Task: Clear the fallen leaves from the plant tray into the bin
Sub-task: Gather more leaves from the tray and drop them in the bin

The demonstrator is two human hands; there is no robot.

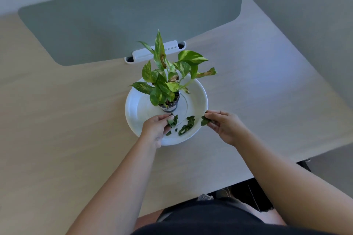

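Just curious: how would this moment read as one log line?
left hand: pinches leaves | right hand: pinches leaf | loose leaves: on tray | bin: unseen

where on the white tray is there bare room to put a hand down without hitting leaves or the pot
The tray's left side, between its rim and the pot, is bare, as is the right-rear stretch under the plant's overhanging leaves. The near edge is crowded: loose leaves lie there, with the left hand and right hand each pinching some.

desk (66,120): pale wood, we see | far: grey-green divider panel (133,15) | white cable tray (154,52) at its base (slotted ends)
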